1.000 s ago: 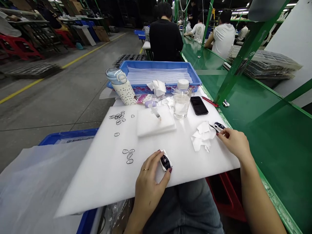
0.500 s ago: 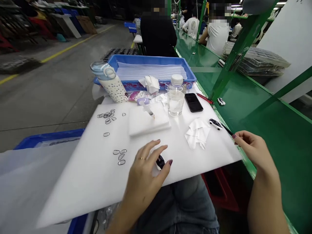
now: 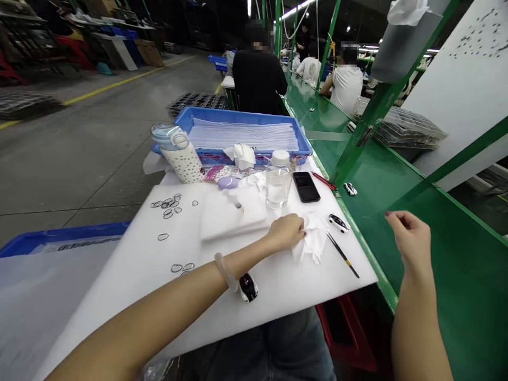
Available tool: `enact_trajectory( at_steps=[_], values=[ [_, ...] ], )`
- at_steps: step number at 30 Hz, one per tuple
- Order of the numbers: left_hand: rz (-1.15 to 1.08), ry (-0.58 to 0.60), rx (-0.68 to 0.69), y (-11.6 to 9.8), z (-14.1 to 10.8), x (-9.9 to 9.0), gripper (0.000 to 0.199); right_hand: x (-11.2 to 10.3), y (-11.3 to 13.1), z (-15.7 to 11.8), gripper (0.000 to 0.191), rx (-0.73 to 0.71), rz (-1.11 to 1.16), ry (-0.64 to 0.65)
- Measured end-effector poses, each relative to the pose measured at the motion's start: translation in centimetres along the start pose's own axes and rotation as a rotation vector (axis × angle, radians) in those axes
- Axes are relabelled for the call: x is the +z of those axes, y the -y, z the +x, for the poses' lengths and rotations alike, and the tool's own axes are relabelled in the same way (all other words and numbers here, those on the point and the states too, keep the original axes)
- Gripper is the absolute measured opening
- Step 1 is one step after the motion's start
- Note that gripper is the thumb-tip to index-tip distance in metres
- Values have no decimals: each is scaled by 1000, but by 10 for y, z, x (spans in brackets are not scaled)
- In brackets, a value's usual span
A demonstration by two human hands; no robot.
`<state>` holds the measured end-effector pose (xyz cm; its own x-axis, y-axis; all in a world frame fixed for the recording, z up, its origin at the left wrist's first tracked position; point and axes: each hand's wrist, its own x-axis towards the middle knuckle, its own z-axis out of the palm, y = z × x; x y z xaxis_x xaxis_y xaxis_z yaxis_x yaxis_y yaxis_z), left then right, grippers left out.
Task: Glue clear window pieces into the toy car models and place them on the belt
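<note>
My left hand (image 3: 286, 232) reaches across the white foam sheet (image 3: 289, 288), its fingers closed on the edge of a crumpled white tissue (image 3: 315, 241). Under my left wrist, a black and white toy car (image 3: 248, 288) is partly covered by the forearm. Held up over the green bench (image 3: 369, 211), my right hand (image 3: 410, 233) has curled fingers and nothing visible in them. Between the hands lies a thin black tool with a yellow band (image 3: 344, 256), whose exact kind I cannot tell. A second toy car (image 3: 338, 223) rests just beyond it.
Several dark rings (image 3: 169, 203) lie at the left. A foam pad (image 3: 222, 225) bears a syringe (image 3: 233, 199). Behind stand a bottle of clear liquid (image 3: 278, 182), a phone (image 3: 306, 187), a dotted tumbler (image 3: 180, 159) and a blue tray (image 3: 246, 114). A green post (image 3: 353, 140) rises at right.
My left hand has left the near toy car and moved right onto the tissue. The thin black tool has left my right hand and lies on the foam sheet. The view has tilted up.
</note>
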<state>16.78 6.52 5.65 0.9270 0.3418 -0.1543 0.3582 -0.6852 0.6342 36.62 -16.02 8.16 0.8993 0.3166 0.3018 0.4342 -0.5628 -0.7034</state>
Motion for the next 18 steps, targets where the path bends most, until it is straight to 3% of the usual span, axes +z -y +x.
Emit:
enact_trajectory(
  at_steps=[2,5,7,9,11,14,16,18],
  values=[
    [-134,39,60,-1,-9,-11,12,10,3,44,33,6,-57,15],
    [-339,67,76,0,-38,-41,17,41,1,98,24,5,-132,98],
    [-470,58,58,3,-64,-62,19,65,-4,121,23,-3,-158,156],
    [-739,53,-22,9,-91,-77,22,87,-12,135,27,-4,-195,190],
    [-858,42,-89,15,-114,-85,23,104,-20,144,29,-4,-228,197],
    [-831,10,-156,20,-136,-90,21,118,-28,146,32,-13,-245,172],
    [-786,-43,-161,21,-143,-95,20,116,-28,132,36,-14,-237,125],
    [-746,-105,-118,21,-144,-102,21,105,-22,99,40,-61,-188,55]
  ],
)
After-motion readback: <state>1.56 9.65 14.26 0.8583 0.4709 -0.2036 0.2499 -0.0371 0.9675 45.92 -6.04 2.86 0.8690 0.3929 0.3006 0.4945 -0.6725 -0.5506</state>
